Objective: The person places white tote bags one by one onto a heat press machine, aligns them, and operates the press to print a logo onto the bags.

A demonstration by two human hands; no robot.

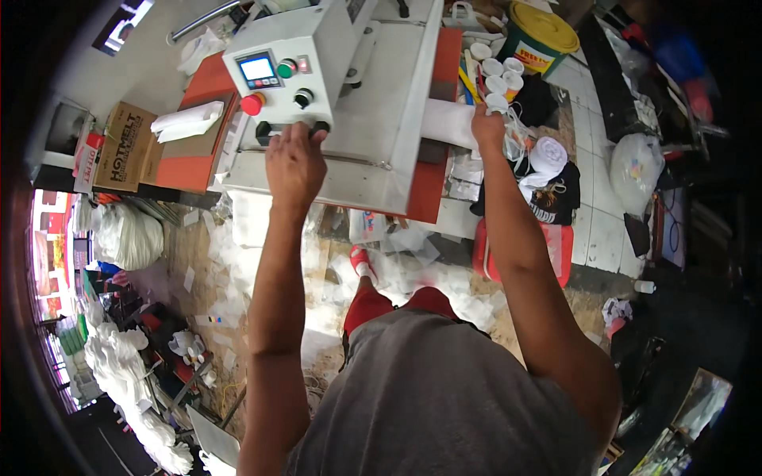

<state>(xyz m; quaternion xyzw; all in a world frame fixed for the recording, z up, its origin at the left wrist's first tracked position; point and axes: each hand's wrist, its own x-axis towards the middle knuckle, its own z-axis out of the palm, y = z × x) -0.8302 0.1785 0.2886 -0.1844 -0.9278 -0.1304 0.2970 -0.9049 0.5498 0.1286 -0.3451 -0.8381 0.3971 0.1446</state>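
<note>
Now | left hand (295,168) on handle (263,133) | right hand (487,128) at white cloth (447,122)

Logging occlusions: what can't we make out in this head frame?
Head view:
Middle of the black handle: covered by the left hand.
Machine-side end of the white material: hidden by the grey machine.
Underside of the right hand: turned away from the camera.
Top of the grey machine: cut off by the upper edge.

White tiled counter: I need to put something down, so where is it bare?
A bare tile strip runs between the rolled white cloth and the clear plastic bag. By the right hand it's crowded: white cups, with a yellow-lidded tub beyond.
</note>
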